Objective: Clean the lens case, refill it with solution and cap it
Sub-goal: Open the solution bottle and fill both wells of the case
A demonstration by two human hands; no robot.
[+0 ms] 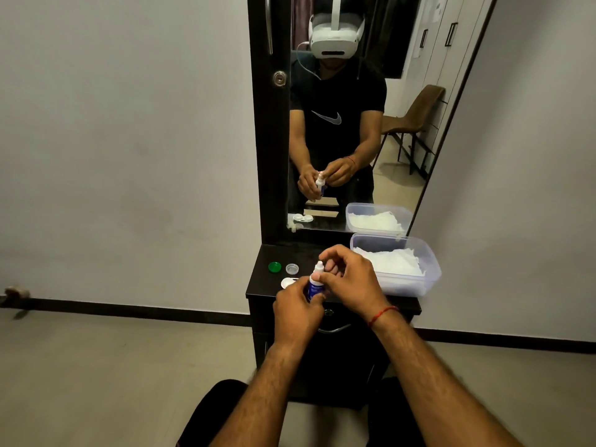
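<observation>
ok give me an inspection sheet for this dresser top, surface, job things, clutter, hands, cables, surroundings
surface: dark dresser top, small, mostly occupied.
job's things: solution bottle upright in hand; green cap and clear cap lying off; lens case partly hidden behind the hands.
clutter: clear plastic tub holding white tissue.
grippers: left hand wraps the bottle body; right hand pinches near its tip.
cables: nothing seen on the surface.
surroundings: mirror behind; plain wall; drawer handle below.
</observation>
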